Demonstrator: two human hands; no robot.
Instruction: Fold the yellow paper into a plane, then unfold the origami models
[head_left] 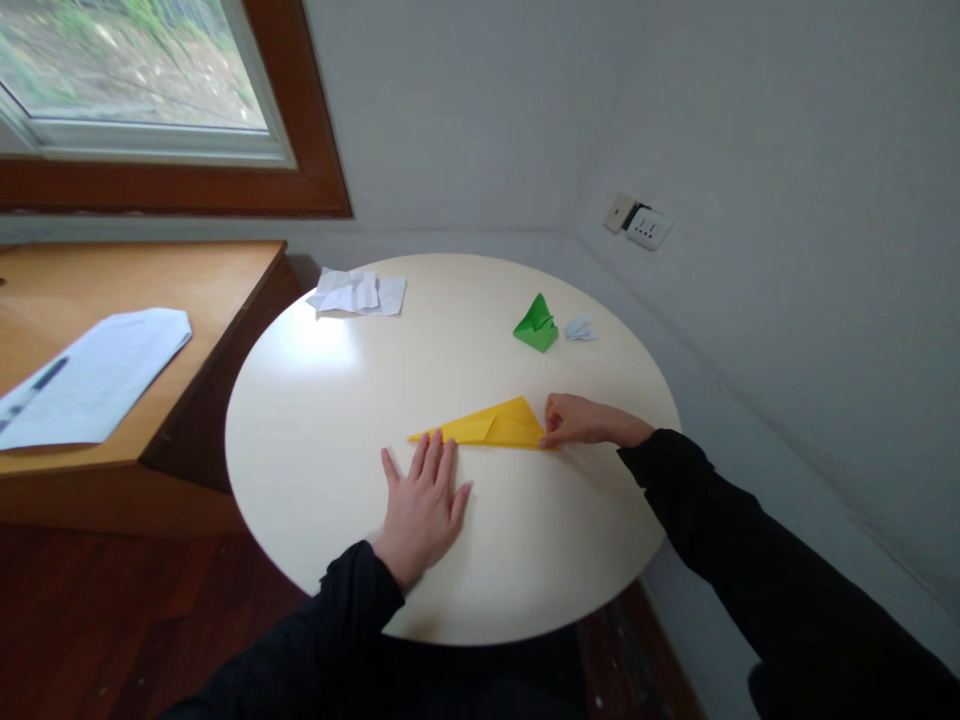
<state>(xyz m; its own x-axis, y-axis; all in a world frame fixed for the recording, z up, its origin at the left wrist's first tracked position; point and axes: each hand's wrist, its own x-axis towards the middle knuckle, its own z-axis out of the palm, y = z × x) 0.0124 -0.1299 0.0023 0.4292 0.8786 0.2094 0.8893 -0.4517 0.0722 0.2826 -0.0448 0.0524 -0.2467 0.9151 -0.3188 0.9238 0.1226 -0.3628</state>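
Left hand (422, 503) lay toward table (322, 520) near edge, fingers spread, touching yellow paper (510, 425); right hand (581, 418), toward right edge, had fingers closed on its corner.

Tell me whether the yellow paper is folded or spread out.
Folded: the yellow paper makes a narrow shape tapering to a point, with a flap's edge showing across its face.
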